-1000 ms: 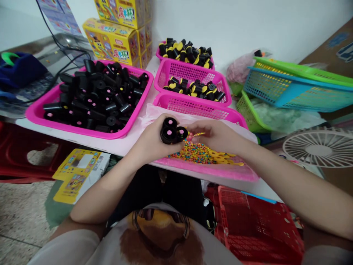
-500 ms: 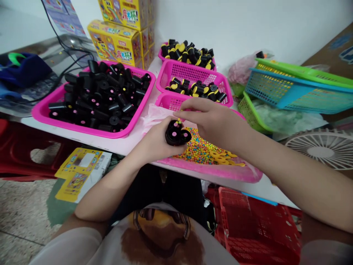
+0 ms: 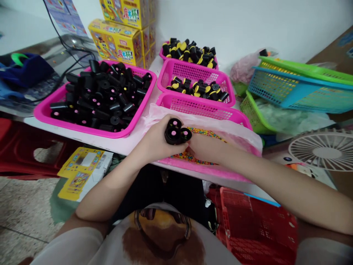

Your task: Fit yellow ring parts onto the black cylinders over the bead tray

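My left hand (image 3: 156, 141) grips a cluster of black plastic tubes (image 3: 174, 133), their round ends marked with pink centres. My right hand (image 3: 205, 148) lies low against the left, its fingertips hidden among small multicoloured beads (image 3: 190, 157). The beads fill a pink basket (image 3: 204, 109) lined with a translucent plastic bag (image 3: 234, 134). The bag's edge folds over the far side of the beads. Whether my right hand holds any beads is hidden.
A pink tray (image 3: 41, 112) holds black tubes, and two pink baskets (image 3: 194, 70) hold yellow-marked black pieces. Yellow boxes (image 3: 116, 42) stand behind. Blue and green baskets (image 3: 295, 92) and a white fan (image 3: 322, 152) sit right; a red crate (image 3: 256, 230) sits below.
My right hand has dropped from above the tubes down to the beads beside my left hand. The plastic bag now covers more of the beads, and the yellow rings no longer show.
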The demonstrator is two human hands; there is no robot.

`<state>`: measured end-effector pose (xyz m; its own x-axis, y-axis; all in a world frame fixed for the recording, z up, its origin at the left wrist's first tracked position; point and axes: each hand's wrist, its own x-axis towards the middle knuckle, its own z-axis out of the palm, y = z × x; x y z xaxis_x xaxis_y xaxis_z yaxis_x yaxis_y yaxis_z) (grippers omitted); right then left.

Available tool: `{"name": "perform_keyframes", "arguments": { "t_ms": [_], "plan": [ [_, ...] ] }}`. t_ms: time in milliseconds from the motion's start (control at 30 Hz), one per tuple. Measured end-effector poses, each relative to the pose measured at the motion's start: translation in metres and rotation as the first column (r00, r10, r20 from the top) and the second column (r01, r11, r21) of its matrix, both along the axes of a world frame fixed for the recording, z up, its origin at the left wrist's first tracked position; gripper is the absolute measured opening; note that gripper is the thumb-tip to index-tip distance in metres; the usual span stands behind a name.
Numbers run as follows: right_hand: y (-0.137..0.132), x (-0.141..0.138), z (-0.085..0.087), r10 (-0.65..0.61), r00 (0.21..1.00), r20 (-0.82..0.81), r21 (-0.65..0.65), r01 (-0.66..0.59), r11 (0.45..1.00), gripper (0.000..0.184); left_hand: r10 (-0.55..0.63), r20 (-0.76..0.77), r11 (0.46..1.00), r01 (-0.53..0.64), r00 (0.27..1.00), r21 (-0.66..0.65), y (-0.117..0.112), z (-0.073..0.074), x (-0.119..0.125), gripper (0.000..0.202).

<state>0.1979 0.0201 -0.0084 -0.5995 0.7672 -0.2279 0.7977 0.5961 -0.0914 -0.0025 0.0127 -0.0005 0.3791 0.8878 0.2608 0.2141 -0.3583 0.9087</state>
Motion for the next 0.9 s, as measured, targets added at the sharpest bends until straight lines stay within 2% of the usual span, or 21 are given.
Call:
{"name": "perform_keyframes", "arguments": {
  "t_ms": [167,300,400,500,567,700,800,900],
  "plan": [
    [0.008,-0.017,-0.010,0.055,0.996,-0.069,-0.146,-0.064,0.987,0.022,0.022,-0.044,0.999,-0.021,0.999,0.024,-0.001,0.001,-0.001,0.041],
    [0.012,-0.020,-0.016,0.056,0.992,-0.114,-0.147,-0.073,0.986,0.016,0.027,-0.076,0.999,-0.025,0.997,0.035,-0.001,0.002,-0.002,0.043],
    [0.011,-0.016,-0.015,-0.018,0.970,-0.244,-0.157,-0.021,0.987,0.015,0.035,-0.086,0.999,-0.032,0.996,0.036,-0.001,0.002,-0.002,0.043],
    [0.009,-0.005,-0.006,-0.123,0.904,-0.409,-0.225,0.031,0.974,0.010,0.040,-0.078,0.999,-0.038,0.996,0.026,-0.001,0.001,-0.002,0.043],
    [0.006,0.005,0.002,-0.157,0.853,-0.499,-0.276,0.015,0.961,0.007,0.042,-0.063,0.999,-0.041,0.997,0.025,-0.001,0.001,-0.003,0.043],
    [0.000,0.027,0.019,-0.252,0.709,-0.658,-0.353,0.005,0.936,0.021,0.050,-0.047,0.999,-0.049,0.998,0.014,-0.001,0.001,-0.002,0.043],
    [-0.005,0.034,0.034,-0.310,0.636,-0.706,-0.348,0.070,0.935,0.029,0.062,-0.064,0.998,-0.063,0.996,-0.013,0.000,0.002,0.000,0.042],
    [-0.006,0.029,0.049,-0.298,0.602,-0.740,-0.297,0.105,0.949,0.031,0.056,-0.057,0.998,-0.058,0.997,-0.022,0.001,0.003,0.002,0.043]
  ]
}}
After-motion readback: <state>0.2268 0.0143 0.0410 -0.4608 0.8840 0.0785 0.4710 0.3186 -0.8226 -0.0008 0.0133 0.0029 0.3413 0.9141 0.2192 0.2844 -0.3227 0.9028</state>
